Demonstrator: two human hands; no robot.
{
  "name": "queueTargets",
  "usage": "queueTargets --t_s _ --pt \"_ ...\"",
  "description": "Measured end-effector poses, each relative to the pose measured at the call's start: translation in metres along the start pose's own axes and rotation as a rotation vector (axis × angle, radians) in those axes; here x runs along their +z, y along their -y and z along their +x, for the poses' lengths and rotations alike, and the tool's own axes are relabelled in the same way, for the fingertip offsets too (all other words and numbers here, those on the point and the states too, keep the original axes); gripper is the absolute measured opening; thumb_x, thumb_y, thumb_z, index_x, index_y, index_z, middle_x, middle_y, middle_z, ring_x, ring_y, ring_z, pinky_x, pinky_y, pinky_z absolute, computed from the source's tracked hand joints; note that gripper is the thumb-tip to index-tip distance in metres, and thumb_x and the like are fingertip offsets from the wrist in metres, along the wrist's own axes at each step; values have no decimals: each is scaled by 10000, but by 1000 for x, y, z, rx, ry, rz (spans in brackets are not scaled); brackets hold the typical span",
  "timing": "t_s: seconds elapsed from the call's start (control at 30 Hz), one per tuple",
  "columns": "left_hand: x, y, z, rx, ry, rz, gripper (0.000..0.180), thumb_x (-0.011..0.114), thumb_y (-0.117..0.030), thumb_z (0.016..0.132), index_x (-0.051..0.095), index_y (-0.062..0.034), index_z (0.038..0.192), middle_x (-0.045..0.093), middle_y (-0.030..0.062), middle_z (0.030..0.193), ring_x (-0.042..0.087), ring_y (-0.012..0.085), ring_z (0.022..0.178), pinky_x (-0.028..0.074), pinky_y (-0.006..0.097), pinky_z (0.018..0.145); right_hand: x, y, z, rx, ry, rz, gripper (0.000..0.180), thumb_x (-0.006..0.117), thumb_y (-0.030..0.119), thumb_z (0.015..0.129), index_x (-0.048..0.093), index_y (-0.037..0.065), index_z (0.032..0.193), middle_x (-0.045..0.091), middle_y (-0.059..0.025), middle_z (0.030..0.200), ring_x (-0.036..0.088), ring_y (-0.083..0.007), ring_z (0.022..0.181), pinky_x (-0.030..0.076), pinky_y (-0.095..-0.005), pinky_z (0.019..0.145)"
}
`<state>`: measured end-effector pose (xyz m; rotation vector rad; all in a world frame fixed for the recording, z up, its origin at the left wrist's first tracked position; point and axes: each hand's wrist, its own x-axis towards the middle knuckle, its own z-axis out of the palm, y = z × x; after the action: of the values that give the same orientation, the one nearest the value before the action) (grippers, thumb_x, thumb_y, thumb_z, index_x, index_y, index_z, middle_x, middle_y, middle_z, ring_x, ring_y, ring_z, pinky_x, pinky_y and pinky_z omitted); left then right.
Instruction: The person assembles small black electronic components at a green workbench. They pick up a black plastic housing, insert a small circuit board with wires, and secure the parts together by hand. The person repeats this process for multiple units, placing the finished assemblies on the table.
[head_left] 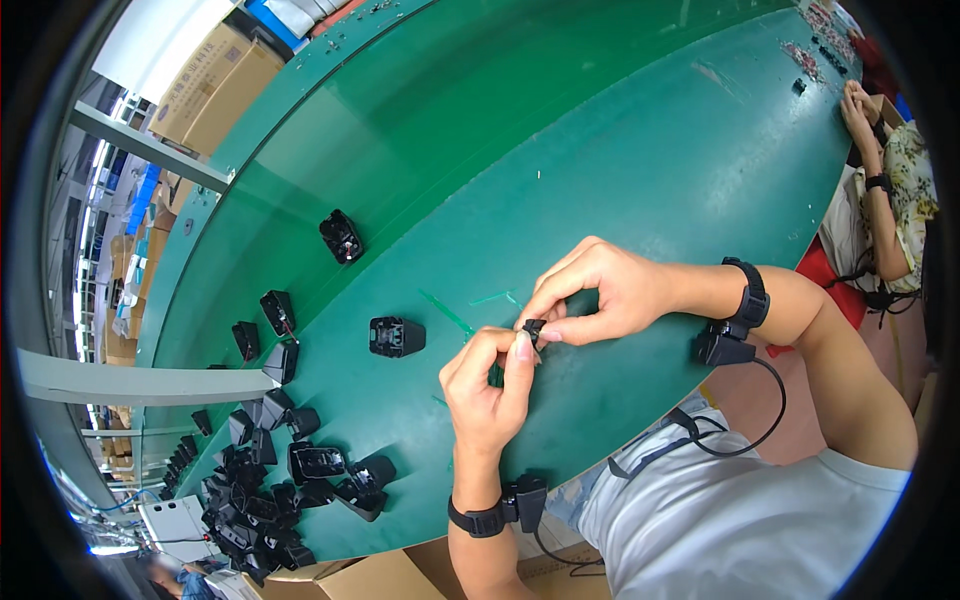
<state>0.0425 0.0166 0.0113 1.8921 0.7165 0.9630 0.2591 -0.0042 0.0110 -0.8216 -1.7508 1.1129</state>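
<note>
Over the green table, my left hand (pixel 485 385) and my right hand (pixel 607 292) meet, both closed in a pinch. Between their fingertips sits a small black plastic part (pixel 533 328); its exact kind is too small to make out. My left thumb and index finger grip it from the near left, my right thumb and index finger from the right. Left of my hands a black plastic housing (pixel 397 337) lies on the table, its hollow side showing. Thin green strips (pixel 447 312) lie just beyond my left hand.
A heap of black housings (pixel 250 500) covers the table's left end. More housings, one of them (pixel 341 237), rest on the green belt beyond. A grey metal bar (pixel 150 380) juts in from the left. At far right another person's hands (pixel 858 110) are near small loose parts.
</note>
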Motion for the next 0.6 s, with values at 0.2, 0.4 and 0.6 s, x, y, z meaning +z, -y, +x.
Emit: queueTargets --t_s 0.2,0.4,0.6 --pt "0 4 -1 4 -10 7 113 662 -40 911 622 14 821 668 86 737 590 126 615 468 253 579 0 1 1 -34 -20 -30 164 713 76 873 733 4 1018 734 -90 843 672 -133 715 542 -273 653" --pt "-1 5 -1 10 -10 28 117 666 -37 908 619 15 814 660 85 730 585 129 607 465 255 574 -1 -1 0 -34 -1 -50 219 723 38 856 736 27 1074 741 -95 922 685 -167 744 540 -279 661" --pt "0 4 0 7 -12 36 125 664 -37 910 619 17 806 655 84 724 586 131 607 467 259 575 -1 0 0 -52 -1 -72 220 724 38 858 733 19 1077 740 -103 922 700 -177 753 552 -281 664"
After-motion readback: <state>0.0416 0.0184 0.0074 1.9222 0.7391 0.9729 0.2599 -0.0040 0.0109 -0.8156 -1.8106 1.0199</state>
